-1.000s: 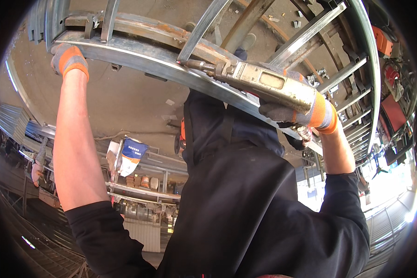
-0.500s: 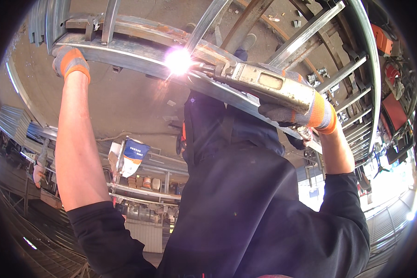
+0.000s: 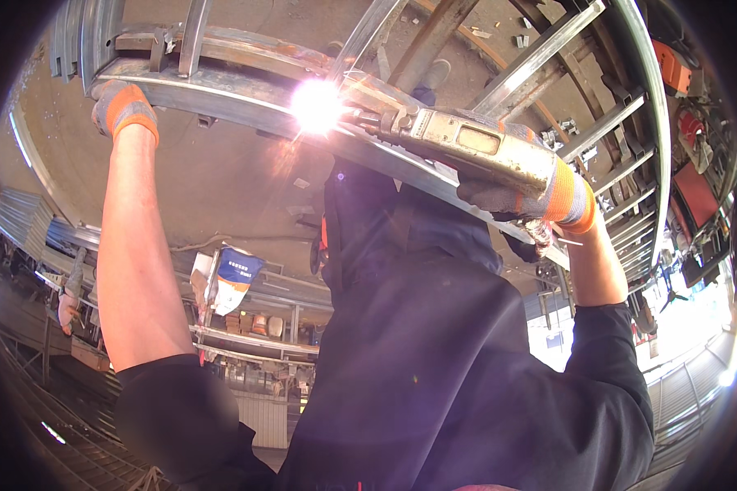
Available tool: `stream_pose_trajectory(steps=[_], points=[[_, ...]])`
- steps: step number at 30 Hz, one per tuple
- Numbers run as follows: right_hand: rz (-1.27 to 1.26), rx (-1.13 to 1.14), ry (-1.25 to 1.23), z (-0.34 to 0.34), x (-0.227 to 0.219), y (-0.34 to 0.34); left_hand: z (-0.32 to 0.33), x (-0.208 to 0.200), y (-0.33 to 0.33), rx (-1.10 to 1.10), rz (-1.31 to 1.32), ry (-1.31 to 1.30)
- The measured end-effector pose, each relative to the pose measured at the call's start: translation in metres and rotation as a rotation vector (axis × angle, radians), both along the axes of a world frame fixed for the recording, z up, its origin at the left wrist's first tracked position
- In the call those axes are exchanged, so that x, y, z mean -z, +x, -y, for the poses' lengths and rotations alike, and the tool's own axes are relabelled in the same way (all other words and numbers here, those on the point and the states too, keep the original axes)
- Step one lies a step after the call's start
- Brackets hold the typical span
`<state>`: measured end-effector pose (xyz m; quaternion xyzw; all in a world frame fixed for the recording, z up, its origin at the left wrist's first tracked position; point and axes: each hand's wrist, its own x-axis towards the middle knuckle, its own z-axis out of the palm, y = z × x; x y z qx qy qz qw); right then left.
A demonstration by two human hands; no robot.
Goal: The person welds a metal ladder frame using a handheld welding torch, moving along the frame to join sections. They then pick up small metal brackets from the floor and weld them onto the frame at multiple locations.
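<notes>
My right hand (image 3: 512, 200), in a grey and orange knit glove, is wrapped round a boxy, worn metal welding gun (image 3: 483, 143). The gun's nozzle points left, at a blinding white flash (image 3: 316, 106) on a long steel rail (image 3: 221, 96). Glare hides the nozzle tip and the spot it works on, and a few sparks fall below. At the rail's left end my left hand (image 3: 123, 108), gloved alike, is closed over the metal edge; its fingertips are partly hidden. An upright steel bar (image 3: 364, 37) meets the rail beside the flash.
A ladder-like steel frame (image 3: 659, 131) curves along the right, with scraps on the floor beyond. An orange case (image 3: 674, 69) stands at the far right. Lower left, a blue and white bag (image 3: 236, 278) rests near shelving. Another person's shoe (image 3: 436, 74) shows behind the rail.
The flash looks a little larger and brighter. Both hands and the welding gun stay almost where they were. A thin bright streak now shows by my right wrist.
</notes>
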<state>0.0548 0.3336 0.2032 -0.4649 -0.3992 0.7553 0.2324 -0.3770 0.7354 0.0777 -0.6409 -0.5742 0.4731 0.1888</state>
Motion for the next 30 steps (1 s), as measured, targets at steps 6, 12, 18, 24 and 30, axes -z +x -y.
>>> stream_pose_trajectory(steps=[6,12,18,24,30], points=[[0.102,0.186,0.065,-0.004,-0.033,0.013,-0.002,0.02,-0.015,-0.476,0.825,0.41],[0.518,0.236,0.102,0.008,-0.101,-0.01,0.027,-0.011,0.041,-0.9,1.181,0.558],[0.764,0.459,0.044,0.023,-0.147,-0.082,0.041,-0.042,0.068,-0.939,1.316,0.576],[0.173,0.912,-0.143,0.014,-0.169,-0.137,0.031,0.066,0.03,-0.699,1.565,0.275],[0.752,0.706,0.668,-0.018,-0.216,-0.186,0.137,0.11,-0.043,-0.935,2.202,0.467]])
